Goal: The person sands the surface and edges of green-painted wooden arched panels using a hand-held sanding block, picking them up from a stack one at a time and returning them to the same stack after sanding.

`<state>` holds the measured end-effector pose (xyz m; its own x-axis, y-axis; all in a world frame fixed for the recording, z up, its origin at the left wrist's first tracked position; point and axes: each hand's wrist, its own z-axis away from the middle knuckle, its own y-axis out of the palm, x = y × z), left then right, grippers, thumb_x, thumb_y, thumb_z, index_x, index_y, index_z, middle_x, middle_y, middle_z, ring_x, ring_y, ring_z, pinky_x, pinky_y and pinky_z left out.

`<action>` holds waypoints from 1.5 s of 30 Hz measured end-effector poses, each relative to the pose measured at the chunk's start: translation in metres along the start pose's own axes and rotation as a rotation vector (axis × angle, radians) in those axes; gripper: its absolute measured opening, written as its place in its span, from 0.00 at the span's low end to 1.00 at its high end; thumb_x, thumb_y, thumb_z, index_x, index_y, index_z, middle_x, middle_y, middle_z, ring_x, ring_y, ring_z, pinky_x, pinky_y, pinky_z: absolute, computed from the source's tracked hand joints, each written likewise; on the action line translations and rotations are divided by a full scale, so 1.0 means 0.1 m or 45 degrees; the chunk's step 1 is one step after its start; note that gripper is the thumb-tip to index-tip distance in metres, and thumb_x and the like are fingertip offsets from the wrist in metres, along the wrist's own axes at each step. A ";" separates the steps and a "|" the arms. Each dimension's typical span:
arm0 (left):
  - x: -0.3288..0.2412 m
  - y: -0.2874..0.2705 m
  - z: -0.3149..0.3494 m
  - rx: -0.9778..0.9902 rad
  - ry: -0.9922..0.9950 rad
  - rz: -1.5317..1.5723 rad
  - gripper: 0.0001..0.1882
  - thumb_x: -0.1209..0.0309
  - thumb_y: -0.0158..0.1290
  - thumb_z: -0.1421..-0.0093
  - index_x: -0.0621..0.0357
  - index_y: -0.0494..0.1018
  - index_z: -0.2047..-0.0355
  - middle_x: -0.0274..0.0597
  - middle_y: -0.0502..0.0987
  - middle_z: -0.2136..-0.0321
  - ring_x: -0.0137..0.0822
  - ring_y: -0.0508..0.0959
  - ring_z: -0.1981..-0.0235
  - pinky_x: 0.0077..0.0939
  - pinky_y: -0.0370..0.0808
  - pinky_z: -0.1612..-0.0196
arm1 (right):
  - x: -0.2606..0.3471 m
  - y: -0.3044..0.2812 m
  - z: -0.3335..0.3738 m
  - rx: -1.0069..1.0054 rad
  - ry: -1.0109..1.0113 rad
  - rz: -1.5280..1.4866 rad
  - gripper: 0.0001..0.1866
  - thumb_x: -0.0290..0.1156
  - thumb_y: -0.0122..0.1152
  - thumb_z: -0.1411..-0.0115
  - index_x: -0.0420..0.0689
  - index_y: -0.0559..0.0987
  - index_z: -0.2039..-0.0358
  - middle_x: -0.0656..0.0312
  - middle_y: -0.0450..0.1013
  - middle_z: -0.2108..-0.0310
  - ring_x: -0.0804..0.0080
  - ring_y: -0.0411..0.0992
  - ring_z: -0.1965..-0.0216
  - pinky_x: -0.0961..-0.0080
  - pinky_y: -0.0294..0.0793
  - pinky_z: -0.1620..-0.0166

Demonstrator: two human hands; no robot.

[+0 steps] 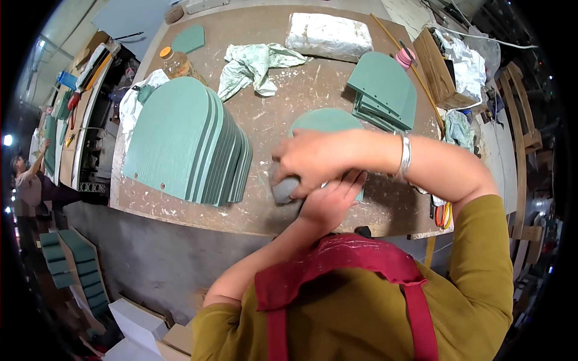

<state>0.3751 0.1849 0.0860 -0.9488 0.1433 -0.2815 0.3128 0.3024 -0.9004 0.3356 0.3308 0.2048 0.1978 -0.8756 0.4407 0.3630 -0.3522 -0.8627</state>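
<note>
A green arched board (328,118) lies flat on the workbench in front of me, largely covered by my hands and right forearm. My right hand (316,157) reaches across to the board's left side, its fingers closed over a grey sanding sponge (285,190). Under the right wrist, my left hand (331,201) rests on the near part of the board with fingers stretched out; I see nothing held in it. To the left leans a thick stack of matching green boards (174,141), with small holes along the lower edge of its front one.
Another pile of green boards (385,90) sits at the back right. Behind lie a crumpled cloth (256,66), a white wrapped bundle (328,36) and an orange-capped jar (176,63). Orange-handled scissors (444,215) are near the right front edge. A person (33,180) works far left.
</note>
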 end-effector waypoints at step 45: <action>-0.11 -0.87 -0.25 0.185 -0.117 -0.057 0.48 0.52 0.67 0.52 0.53 0.61 0.34 0.50 0.62 0.34 0.52 0.63 0.34 0.59 0.61 0.37 | -0.53 0.69 0.77 -1.656 0.212 -1.547 0.27 0.41 0.60 0.35 0.42 0.73 0.39 0.59 0.71 0.43 0.72 0.68 0.45 0.77 0.65 0.42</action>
<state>0.3591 0.1808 0.1759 -0.9637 0.0441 -0.2632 0.2668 0.1662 -0.9493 0.4208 0.3782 0.1412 0.2780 0.0567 0.9589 -0.6764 -0.6972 0.2374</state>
